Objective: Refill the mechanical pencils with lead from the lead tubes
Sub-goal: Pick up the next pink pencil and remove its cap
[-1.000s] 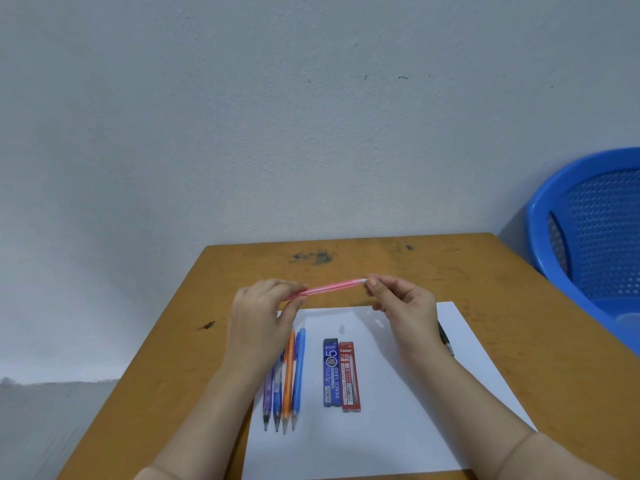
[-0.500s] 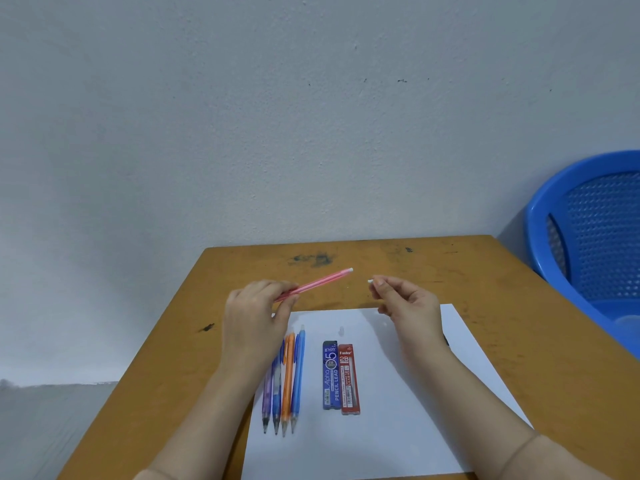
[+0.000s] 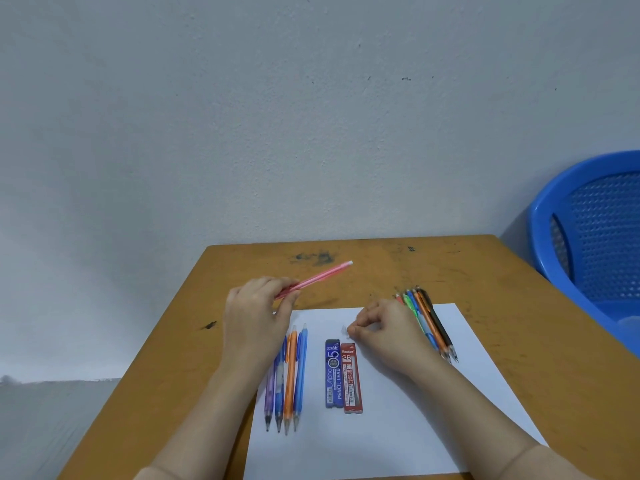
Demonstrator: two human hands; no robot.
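Left hand (image 3: 258,306) pinches the pink mechanical pencil (image 3: 318,278) by its tip end over the tabletop (image 3: 381,271), right hand (image 3: 384,327) pinches what looks like its eraser cap (image 3: 344,329) near the lead tubes (image 3: 333,375); light, slick plastic, so I'd grip mid-barrel, and leads snap easily.

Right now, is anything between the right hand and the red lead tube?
Nothing visible. Only bare paper lies between the right hand and the red lead tube, though that hand pinches a small white piece.

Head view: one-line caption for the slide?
Left hand holds pink pencil above the table; right hand rests on the paper, fingertips at a small white piece.
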